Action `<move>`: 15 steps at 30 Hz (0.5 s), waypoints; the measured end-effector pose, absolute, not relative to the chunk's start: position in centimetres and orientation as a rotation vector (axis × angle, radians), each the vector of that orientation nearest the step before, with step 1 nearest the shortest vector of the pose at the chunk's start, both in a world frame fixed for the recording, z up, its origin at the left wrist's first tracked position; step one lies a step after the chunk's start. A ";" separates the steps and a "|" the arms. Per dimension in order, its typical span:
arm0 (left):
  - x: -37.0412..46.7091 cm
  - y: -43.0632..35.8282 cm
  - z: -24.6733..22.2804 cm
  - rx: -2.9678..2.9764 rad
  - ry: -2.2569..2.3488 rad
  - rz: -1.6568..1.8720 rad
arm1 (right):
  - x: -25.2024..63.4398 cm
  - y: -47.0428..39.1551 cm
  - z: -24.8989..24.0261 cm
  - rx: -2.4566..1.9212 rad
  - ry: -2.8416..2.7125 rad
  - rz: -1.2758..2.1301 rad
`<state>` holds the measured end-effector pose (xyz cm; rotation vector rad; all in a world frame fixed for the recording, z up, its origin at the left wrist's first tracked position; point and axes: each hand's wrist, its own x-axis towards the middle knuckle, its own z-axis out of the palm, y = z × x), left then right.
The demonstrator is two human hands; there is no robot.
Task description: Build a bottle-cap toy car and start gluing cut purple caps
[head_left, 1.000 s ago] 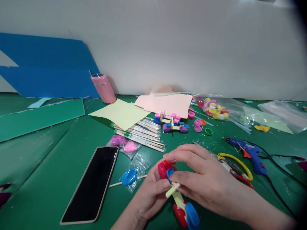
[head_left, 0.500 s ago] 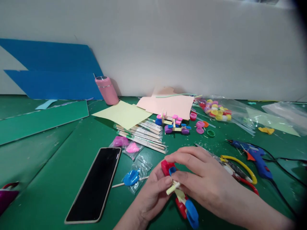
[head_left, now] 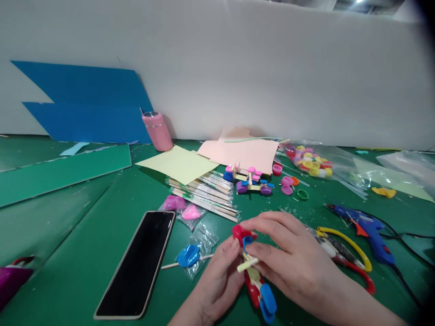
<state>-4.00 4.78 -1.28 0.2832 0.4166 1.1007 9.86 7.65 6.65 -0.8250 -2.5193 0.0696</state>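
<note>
Green table [head_left: 98, 213], one phone [head_left: 136, 265], left fingers [head_left: 230, 252] and right fingers [head_left: 268, 256] gripping one red-blue toy [head_left: 253, 274] (two others [head_left: 242, 187] behind)

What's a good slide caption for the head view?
Left hand and right hand hold a red-and-blue model over a green table.

Single head cam — looks from above & behind the grip, facing fwd & angled down across green table [head_left: 84, 253] to pale panel [head_left: 272, 68] beyond. Left hand [head_left: 219, 276] & right hand [head_left: 294, 260] near lens, low, a bit rt of ctr — wide view also takes in phone [head_left: 136, 267] left of grip, glue gun [head_left: 372, 231] rt.
</note>
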 end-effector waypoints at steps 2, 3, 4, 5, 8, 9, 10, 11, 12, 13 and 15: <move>-4.0 4.8 -1.4 0.268 0.427 1.121 | 9.7 7.6 6.7 -0.822 -2.474 0.057; -4.0 4.8 -1.4 0.264 0.434 1.129 | 9.7 7.6 6.7 -0.818 -2.450 0.048; -4.0 4.8 -1.5 0.259 0.441 1.136 | 9.6 7.6 6.7 -0.817 -2.432 0.045; -4.0 4.9 -1.5 0.255 0.449 1.141 | 9.6 7.5 6.7 -0.814 -2.417 0.040; -4.0 4.8 -1.6 0.237 0.481 1.156 | 9.5 7.5 6.6 -0.828 -2.408 0.038; -4.0 4.8 -1.6 0.230 0.494 1.158 | 9.4 7.5 6.6 -0.835 -2.410 0.033; -4.0 4.7 -1.6 0.221 0.506 1.160 | 9.4 7.4 6.5 -0.842 -2.412 0.030; -4.0 4.6 -1.6 0.211 0.518 1.158 | 9.3 7.4 6.5 -0.847 -2.416 0.031; -4.0 4.6 -1.6 0.198 0.524 1.156 | 9.3 7.4 6.5 -0.851 -2.422 0.041; -4.0 4.6 -1.6 0.184 0.525 1.154 | 9.3 7.4 6.6 -0.852 -2.431 0.061; -4.1 4.5 -1.7 0.167 0.513 1.148 | 9.4 7.2 6.9 -0.856 -2.446 0.120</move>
